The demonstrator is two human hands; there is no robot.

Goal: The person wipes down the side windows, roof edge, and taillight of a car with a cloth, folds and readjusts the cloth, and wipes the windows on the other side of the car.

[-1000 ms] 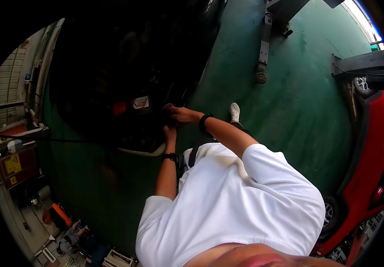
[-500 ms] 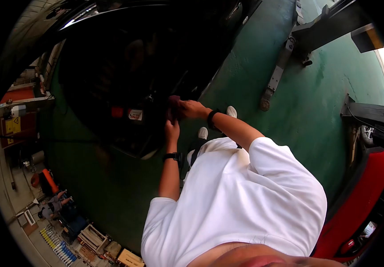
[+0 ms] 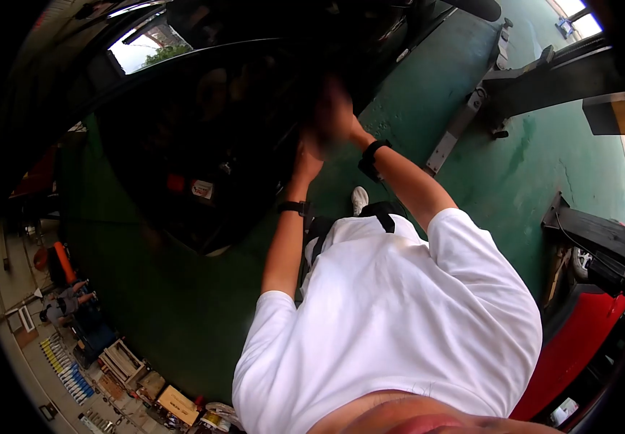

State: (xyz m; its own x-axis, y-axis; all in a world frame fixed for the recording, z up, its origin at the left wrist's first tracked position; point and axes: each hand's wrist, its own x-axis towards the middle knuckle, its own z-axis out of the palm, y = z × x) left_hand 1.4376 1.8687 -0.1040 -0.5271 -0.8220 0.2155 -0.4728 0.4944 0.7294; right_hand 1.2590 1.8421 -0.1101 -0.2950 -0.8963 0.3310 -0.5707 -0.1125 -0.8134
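Observation:
A dark car (image 3: 254, 94) with its engine bay exposed fills the upper left. My left hand (image 3: 308, 160) is at the near side of a blurred, dark reddish cloth (image 3: 330, 101), above the car's edge. On the cloth's right side, my right hand (image 3: 352, 129) is closed around it, its fingertips smeared. Both hands are close together, with a black band on each wrist. Inside the engine bay, left of my hands, are a white-and-red label (image 3: 202, 189) and a red part (image 3: 175, 182).
Grey lift arms (image 3: 457, 130) reach over the green floor (image 3: 500, 195) at the right. A red car (image 3: 580, 347) stands at the lower right. Another person (image 3: 62, 305) is at the lower left, near tools (image 3: 70, 372) and a wooden box (image 3: 178, 405).
Both hands and the cloth have moved up and right, farther from my body along the car. The view has shifted, showing more of the car's upper edge and a window.

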